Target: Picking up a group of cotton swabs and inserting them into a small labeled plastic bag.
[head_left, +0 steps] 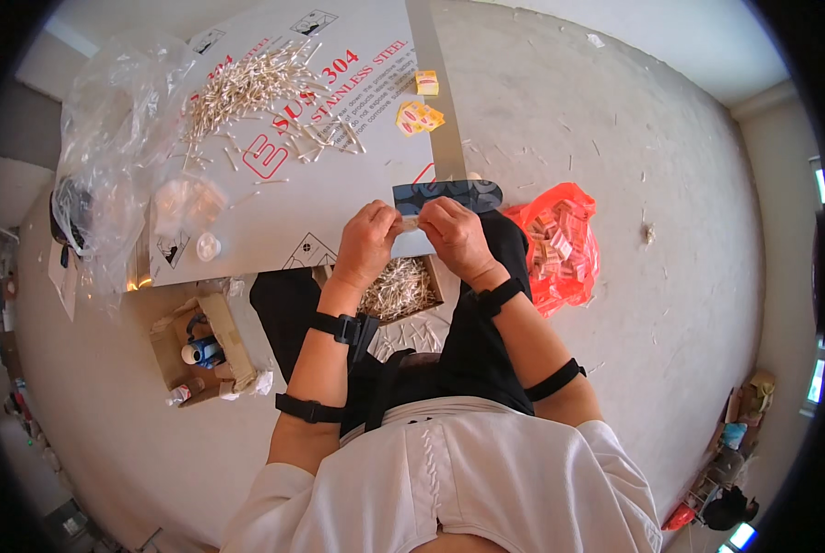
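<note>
Both hands meet over the near edge of the table, fingers pinched together. A small pale piece shows between them, too small and covered to name. My left hand grips its left end, and my right hand has fingers closed at its right end. Below the hands, between my knees, a cardboard box holds many loose cotton swabs. Just beyond my right hand lies a dark patterned piece. A heap of cotton swabs covers the far left of the table, with several strays toward the middle.
The table has a printed film on top. A small yellow box and yellow cards lie at its right edge. Clear plastic bags and a small white cup are left. A red bag of small boxes and an open carton stand on the floor.
</note>
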Demonstrator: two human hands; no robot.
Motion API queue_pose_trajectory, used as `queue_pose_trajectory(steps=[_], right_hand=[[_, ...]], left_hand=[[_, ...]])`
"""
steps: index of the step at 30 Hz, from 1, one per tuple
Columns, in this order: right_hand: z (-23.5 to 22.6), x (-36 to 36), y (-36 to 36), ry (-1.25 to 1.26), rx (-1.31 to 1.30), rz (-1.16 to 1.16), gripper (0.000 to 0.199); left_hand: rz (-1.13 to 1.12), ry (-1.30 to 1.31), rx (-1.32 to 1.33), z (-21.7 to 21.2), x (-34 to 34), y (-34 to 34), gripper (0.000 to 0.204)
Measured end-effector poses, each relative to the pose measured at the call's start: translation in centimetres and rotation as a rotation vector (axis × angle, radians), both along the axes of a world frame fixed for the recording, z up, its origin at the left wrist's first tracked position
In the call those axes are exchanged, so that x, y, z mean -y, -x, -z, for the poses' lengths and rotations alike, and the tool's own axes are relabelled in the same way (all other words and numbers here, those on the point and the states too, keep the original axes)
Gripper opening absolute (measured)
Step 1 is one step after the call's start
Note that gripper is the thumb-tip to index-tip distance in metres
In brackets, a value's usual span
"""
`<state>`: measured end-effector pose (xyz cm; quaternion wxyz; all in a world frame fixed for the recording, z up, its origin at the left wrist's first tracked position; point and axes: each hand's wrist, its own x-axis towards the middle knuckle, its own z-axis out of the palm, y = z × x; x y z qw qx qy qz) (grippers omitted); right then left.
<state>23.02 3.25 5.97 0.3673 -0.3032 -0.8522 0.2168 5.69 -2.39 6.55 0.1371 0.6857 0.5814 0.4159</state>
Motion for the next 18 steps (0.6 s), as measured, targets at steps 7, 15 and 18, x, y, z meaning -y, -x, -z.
queue_pose_trajectory(steps=[7,15,18], right_hand=[[0.19,0.13,0.11,0.018,-0.019,0.011,0.013],[0.64,0.39,-0.34,0.029,0.006,-0.018,0.015],[0.57,0.01,-0.15,-0.105,0.041,-0.059,0.015]], left_hand=[[0.03,-0.048,-0.152,0.2,-0.02,0.08,0.014],[0.07,-0.095,-0.158,0.34,0.21,0.29,0.014],[0.095,-0.096,-0.28,0.08,0.31,0.38,0.011]])
